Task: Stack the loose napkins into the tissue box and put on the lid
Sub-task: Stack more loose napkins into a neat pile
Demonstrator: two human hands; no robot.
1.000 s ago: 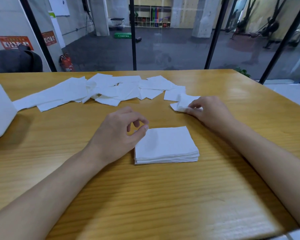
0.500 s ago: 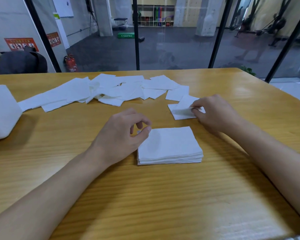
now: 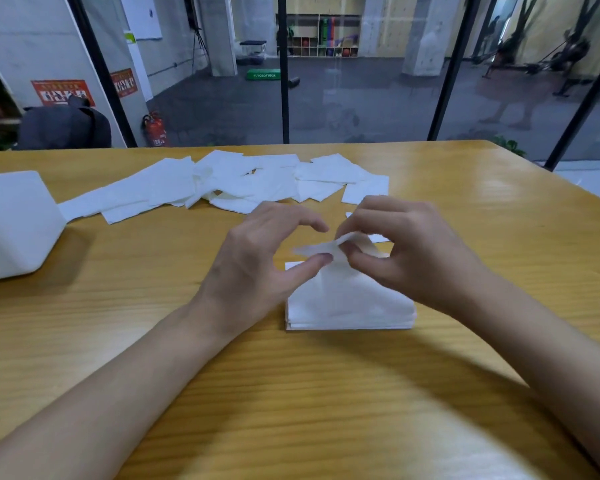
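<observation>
Napkins are only partly gathered. A squared stack (image 3: 350, 308) sits on the counter (image 3: 326, 403), and one more napkin (image 3: 317, 249) hangs just above the stack's far edge. The right hand (image 3: 409, 258) pinches that napkin between thumb and curled fingers (image 3: 378, 213). The left hand (image 3: 257, 261) has its thumb up against the sheet's underside, with the forefinger arched apart above it, so it has no grip on the sheet.

Beyond the stack, a wide scatter of loose napkins (image 3: 257, 183) lies unsorted and overlapping. I judge the gathering no more than half done. Boxing the stack and fitting the lid are not yet begun.

Well to the left of the stack stands a white container (image 3: 14, 223), cut off by the frame edge. Whether it is the tissue box, its lid or both together cannot be told, and no opening shows. The stack's far half is hidden behind both hands and the drooping sheet. Its layers blur together, so its count is unreadable, as is the number of sheets in the scatter.
</observation>
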